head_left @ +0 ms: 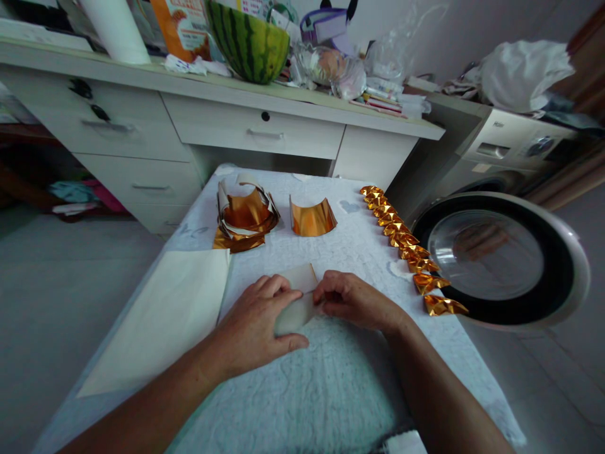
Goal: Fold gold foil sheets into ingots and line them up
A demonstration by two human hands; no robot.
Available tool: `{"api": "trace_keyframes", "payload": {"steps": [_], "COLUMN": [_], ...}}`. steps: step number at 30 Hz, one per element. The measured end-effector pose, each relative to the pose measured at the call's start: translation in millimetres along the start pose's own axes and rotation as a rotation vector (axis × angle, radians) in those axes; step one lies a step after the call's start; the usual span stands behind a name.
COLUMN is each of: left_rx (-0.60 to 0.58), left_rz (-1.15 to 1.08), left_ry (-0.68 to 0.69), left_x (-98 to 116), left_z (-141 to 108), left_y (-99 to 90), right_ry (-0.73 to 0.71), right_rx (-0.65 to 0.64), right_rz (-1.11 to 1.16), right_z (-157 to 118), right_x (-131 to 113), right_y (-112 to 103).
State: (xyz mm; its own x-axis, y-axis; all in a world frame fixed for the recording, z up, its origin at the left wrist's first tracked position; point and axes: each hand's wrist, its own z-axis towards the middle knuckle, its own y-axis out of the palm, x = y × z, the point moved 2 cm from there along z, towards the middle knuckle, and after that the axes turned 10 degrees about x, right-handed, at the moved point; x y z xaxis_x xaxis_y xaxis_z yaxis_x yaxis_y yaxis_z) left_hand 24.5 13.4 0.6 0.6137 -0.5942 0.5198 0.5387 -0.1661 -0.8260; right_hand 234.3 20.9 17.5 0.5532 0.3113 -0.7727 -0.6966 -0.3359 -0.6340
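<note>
A small pale sheet of paper [299,307] with a thin gold edge lies in front of me, creased or folded across its middle. My left hand [258,318] rests on its left side, fingertips pressing near the crease and thumb spread away below. At the right edge, my right hand [347,297] pinches the paper between curled fingers and thumb. Beyond my hands stands a single curved gold foil sheet [312,217]. Left of it sits a curled stack of gold foil sheets [246,214] with pale backs. Folded gold foil pieces [401,238] form a row along the table's right side.
A large cream paper sheet [165,315] covers the left of the cloth-covered table [331,391]. Behind is a white drawer desk [255,123] bearing a cut watermelon [248,44] and plastic bags. An open washing machine door [501,258] juts beside the right edge.
</note>
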Motion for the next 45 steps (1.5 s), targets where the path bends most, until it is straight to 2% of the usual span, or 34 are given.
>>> {"api": "trace_keyframes", "payload": {"steps": [6, 12, 17, 20, 28, 34, 37, 45], "left_rx": [-0.001, -0.008, 0.006, 0.009, 0.104, 0.130, 0.136, 0.121], "left_rz": [-0.028, -0.161, -0.134, -0.114, -0.009, 0.041, 0.053, 0.065], "left_ry": [-0.007, -0.112, -0.060, -0.082, -0.269, -0.279, -0.263, -0.242], "left_x": [1.6, 0.4, -0.8, -0.7, -3.6, -4.6, -5.0, -5.5], "left_z": [1.6, 4.7, 4.5, 4.7, 5.6, 6.0, 5.8, 5.1], "left_y": [-4.8, -17.1, -17.6, -15.3, -10.7, -7.7, -6.1, -1.9], "right_ry": [-0.025, 0.038, 0.032, 0.040, 0.143, 0.219, 0.208, 0.274], "right_rx": [0.051, 0.079, 0.108, 0.110, 0.215, 0.360, 0.425, 0.437], "right_rz": [0.014, 0.010, 0.031, 0.020, -0.118, -0.248, -0.372, -0.443], "right_z": [1.9, 2.6, 2.5, 3.3, 8.2, 9.4, 9.2, 9.8], "right_x": [0.6, 1.0, 1.6, 3.1, 3.5, 1.3, 2.6, 4.4], "right_y": [0.3, 2.6, 3.5, 5.4, 12.5, 18.4, 19.7, 26.8]}}
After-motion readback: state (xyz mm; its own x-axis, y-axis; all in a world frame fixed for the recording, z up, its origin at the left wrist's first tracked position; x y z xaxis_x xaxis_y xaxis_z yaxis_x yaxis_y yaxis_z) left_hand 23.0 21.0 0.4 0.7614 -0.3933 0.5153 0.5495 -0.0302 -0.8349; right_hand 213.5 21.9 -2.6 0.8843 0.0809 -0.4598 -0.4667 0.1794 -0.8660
